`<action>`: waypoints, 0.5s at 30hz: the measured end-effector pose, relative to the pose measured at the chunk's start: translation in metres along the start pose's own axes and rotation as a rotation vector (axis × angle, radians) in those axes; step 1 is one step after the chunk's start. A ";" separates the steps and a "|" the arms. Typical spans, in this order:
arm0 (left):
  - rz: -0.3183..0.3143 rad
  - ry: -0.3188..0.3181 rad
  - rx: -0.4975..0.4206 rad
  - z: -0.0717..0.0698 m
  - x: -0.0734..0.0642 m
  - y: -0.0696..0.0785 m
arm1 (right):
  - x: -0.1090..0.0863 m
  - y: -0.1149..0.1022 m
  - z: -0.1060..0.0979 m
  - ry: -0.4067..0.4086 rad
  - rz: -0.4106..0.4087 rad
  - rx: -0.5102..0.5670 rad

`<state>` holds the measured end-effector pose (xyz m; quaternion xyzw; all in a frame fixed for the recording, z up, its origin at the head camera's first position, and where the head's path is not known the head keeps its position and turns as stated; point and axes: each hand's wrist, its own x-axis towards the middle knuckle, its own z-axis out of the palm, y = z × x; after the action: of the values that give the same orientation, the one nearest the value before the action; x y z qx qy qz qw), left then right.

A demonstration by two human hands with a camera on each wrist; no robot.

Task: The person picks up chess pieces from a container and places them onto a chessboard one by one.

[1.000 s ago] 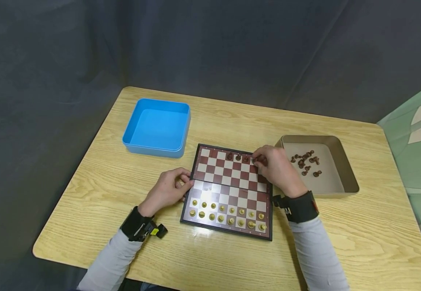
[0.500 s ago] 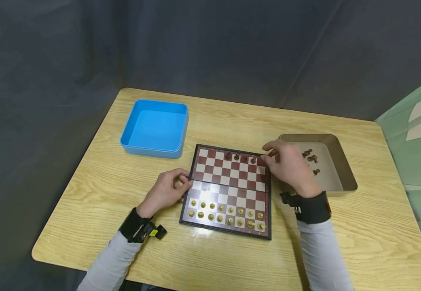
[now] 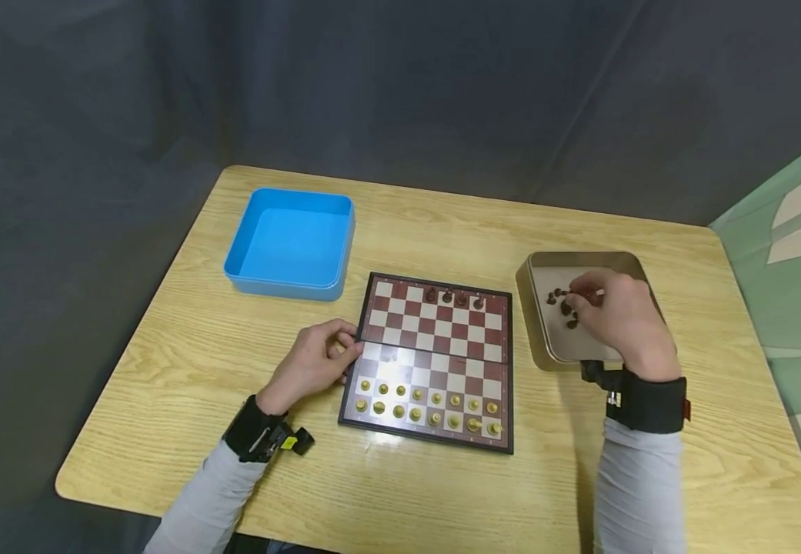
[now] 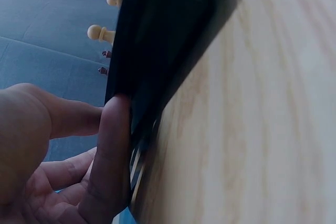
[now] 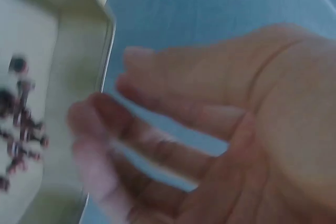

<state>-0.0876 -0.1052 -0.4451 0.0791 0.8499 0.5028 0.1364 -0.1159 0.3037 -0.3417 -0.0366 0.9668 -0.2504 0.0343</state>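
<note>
My left hand [image 3: 313, 358] grips the left edge of an open folding chessboard [image 3: 435, 362]; the left wrist view shows fingers on both faces of its dark edge. Two rows of cream chess pieces [image 3: 416, 394] stand along the near side. Several dark brown chess pieces [image 3: 447, 296] stand on the far row, toward the right. My right hand [image 3: 622, 312] is over the beige tin [image 3: 534, 323], fingers loosely bent with nothing between them in the right wrist view. Loose brown chess pieces [image 5: 23, 124] lie in the tin, partly hidden by this hand in the head view.
A blue square box [image 3: 282, 288] stands at the back left of the wooden table [image 3: 442, 492], with nothing visible inside. Dark curtain [image 3: 400, 100] hangs behind the table's far edge. A green patterned cloth [image 3: 788, 308] is at the right.
My right hand has let go of a brown piece on the far row of the chessboard and moved right, over the tin. My left hand has stayed at the board's edge.
</note>
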 end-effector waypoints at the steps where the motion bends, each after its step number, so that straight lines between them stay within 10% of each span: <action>1: 0.003 0.001 0.002 0.000 0.000 0.000 | -0.001 0.003 -0.003 -0.022 0.033 -0.018; 15: -0.001 0.000 0.004 0.000 0.000 0.001 | -0.004 0.026 -0.011 -0.193 0.184 -0.143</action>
<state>-0.0877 -0.1050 -0.4445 0.0789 0.8509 0.5010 0.1366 -0.1143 0.3322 -0.3448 0.0261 0.9737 -0.1721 0.1472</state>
